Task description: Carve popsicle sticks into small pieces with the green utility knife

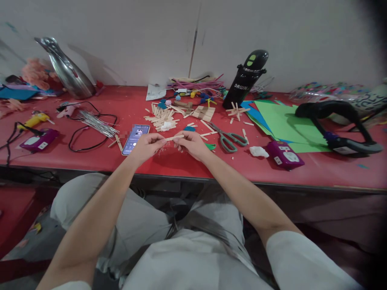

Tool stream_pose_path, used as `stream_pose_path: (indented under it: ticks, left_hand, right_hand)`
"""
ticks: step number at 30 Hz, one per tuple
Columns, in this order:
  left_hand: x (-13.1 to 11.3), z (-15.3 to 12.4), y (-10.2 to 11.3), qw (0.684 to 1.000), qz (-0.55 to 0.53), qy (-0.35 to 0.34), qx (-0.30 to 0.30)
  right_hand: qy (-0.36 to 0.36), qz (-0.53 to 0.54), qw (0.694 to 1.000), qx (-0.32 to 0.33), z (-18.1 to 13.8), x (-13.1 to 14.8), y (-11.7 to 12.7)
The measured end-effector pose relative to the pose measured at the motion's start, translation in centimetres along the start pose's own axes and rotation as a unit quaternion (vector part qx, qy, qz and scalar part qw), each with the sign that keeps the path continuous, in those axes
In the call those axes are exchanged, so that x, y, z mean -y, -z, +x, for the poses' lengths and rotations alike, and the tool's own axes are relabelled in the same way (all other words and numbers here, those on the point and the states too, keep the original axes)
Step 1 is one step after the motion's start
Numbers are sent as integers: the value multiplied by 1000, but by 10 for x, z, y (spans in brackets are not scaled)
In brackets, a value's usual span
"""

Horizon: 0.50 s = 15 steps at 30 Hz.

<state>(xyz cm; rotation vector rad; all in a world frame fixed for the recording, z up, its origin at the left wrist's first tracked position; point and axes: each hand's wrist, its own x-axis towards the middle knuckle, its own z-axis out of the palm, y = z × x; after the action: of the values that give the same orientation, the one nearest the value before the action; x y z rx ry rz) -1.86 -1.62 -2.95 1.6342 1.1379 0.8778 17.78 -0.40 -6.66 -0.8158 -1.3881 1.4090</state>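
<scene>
Between my two hands, above the front of the red table, is a wooden craft stick (174, 137). My left hand (150, 145) pinches its left end with thumb and finger. My right hand (192, 143) is closed on the other end. Just behind my left hand lies a phone (136, 136) with a lit screen. Beyond both hands spreads a pile of loose craft sticks (157, 117), and beside it a flat panel of joined sticks (204, 113). Grey-handled scissors (229, 139) rest to the right of my right hand, near a green scrap (210, 146).
Purple boxes stand at left (40, 139) and right (285, 155). A steel jug (68, 72), a yellow glue gun (34, 121) with cables and a bundle of wires (98, 123) are on the left. Rightward are a black bottle (244, 80), green paper (281, 121) and a black headset-like frame (335, 129).
</scene>
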Motion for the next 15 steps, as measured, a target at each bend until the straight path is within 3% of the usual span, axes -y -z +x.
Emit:
stream_pose_path:
  ticks: [10,15]
  left_hand:
    - [-2,0,3,998,47,14,35]
    - [-7,8,3,999,32,4,-23]
  right_hand:
    - [3,-52,999,-12,0,0,-1]
    - [8,-60,998,-17,-1,1,0]
